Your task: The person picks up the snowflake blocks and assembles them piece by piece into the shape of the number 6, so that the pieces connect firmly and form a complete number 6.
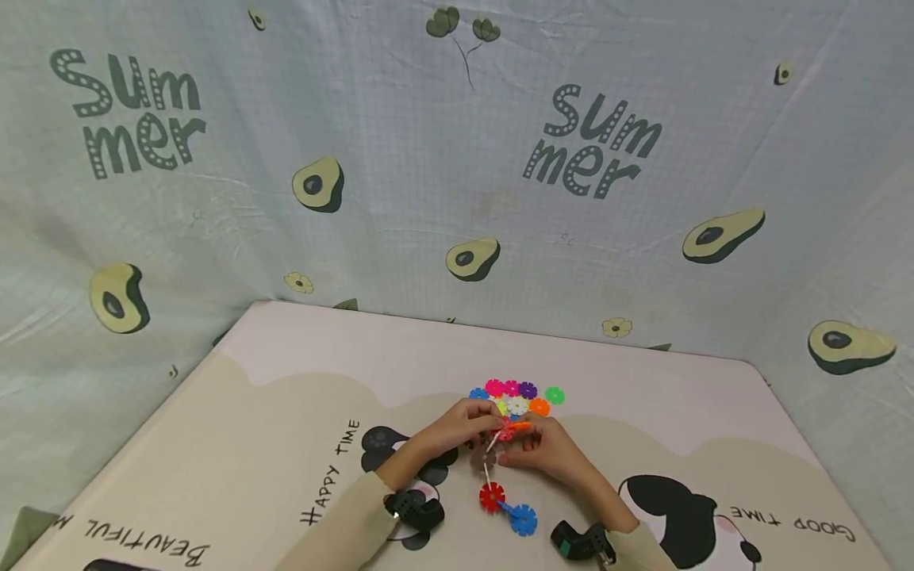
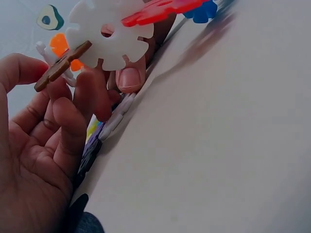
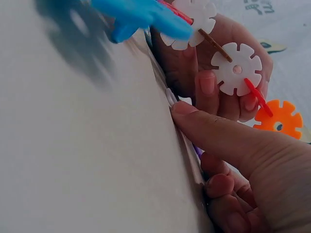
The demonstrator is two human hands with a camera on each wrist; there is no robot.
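A chain of notched plastic snowflake discs hangs between the hands, above the tabletop. My left hand [image 1: 457,432] holds it near the upper end, fingertips at a white disc [image 3: 236,69] between a brown disc [image 2: 63,65] and a red one. An orange disc [image 3: 282,118] sits at that end. Lower down come another white disc [image 2: 109,34], a red disc [image 1: 492,497] and a blue disc [image 1: 524,519]. Close by on the right is my right hand [image 1: 550,450], thumb stretched out and fingers loosely bent; nothing shows in its grasp.
Behind the hands lie several loose discs, among them a green disc [image 1: 554,395], a purple disc [image 1: 528,390] and a pink disc [image 1: 495,388]. The tabletop [image 1: 300,349] has printed cartoons and lettering. A printed curtain [image 1: 400,230] stands behind its far edge.
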